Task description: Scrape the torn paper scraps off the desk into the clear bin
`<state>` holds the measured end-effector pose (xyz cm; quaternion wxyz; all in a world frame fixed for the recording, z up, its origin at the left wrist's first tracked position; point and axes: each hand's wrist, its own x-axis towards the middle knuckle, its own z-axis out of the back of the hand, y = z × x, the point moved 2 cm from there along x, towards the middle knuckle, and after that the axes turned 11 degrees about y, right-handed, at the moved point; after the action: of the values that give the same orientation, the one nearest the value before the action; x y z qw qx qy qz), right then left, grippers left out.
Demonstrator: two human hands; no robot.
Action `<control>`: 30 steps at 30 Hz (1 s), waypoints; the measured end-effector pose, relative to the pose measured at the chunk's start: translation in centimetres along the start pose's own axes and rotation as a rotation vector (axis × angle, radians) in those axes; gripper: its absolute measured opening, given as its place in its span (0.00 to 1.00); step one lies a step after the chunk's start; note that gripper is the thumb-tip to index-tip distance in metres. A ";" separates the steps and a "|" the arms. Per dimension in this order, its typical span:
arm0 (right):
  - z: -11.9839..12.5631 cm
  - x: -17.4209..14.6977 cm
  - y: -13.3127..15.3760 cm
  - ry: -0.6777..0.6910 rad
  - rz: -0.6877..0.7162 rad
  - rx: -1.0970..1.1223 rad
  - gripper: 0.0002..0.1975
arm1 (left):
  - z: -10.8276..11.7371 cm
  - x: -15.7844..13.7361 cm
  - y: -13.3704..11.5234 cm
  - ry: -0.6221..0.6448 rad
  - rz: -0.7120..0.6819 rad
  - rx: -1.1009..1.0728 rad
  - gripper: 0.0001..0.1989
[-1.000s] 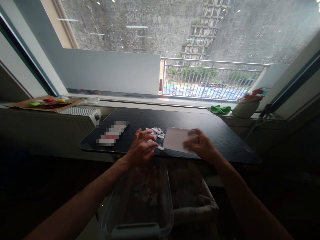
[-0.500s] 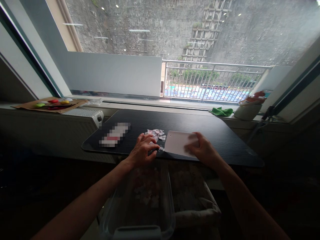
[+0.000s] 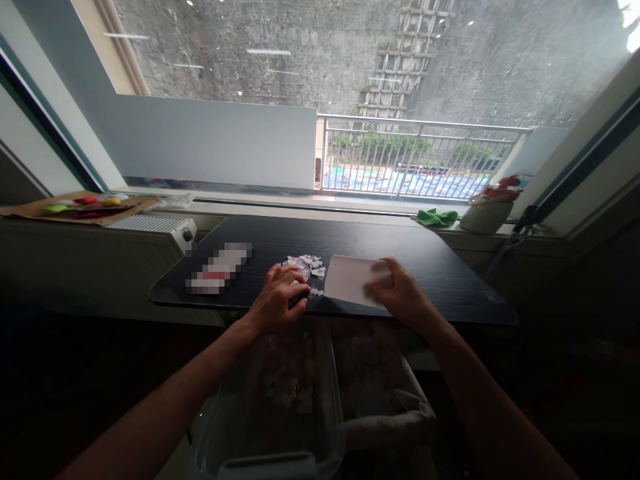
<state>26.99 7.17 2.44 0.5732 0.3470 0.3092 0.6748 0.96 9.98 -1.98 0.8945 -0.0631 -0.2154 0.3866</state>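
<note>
My left hand [image 3: 278, 291] rests at the table's front edge, fingers curved and spread, the thumb apart, beside a small pile of torn white and pinkish paper scraps [image 3: 307, 265]. Its fingertips cover part of the pile, so contact with single pieces is hard to make out. To the right of the scraps is a thin white rectangular board [image 3: 347, 279] with a small corner hole. My right hand [image 3: 399, 293] grips it at its right end; those fingers are blurred. Below the table edge stands a clear plastic bin [image 3: 337, 400] with light scraps inside.
On the dark table [image 3: 370, 233], a pixelated flat item [image 3: 220, 270] lies at the left. A cloth-lined container [image 3: 390, 423] stands right of the bin. Along the sill are a green cloth [image 3: 435, 217], a pale pot [image 3: 485, 217] and a brown board [image 3: 30, 210] with colourful items.
The whole view has shifted a little, so the scene sits slightly further left. Both hands keep nearly the same places at the scraps and the white board.
</note>
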 end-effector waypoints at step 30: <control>2.1 -2.0 0.4 -0.082 0.018 -0.185 0.18 | 0.1 0.0 -0.1 -0.018 -0.040 0.019 0.13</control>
<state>28.66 5.14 3.75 0.6089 0.3226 0.2190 0.6908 1.02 9.90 -1.82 0.9006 -0.0471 -0.2209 0.3713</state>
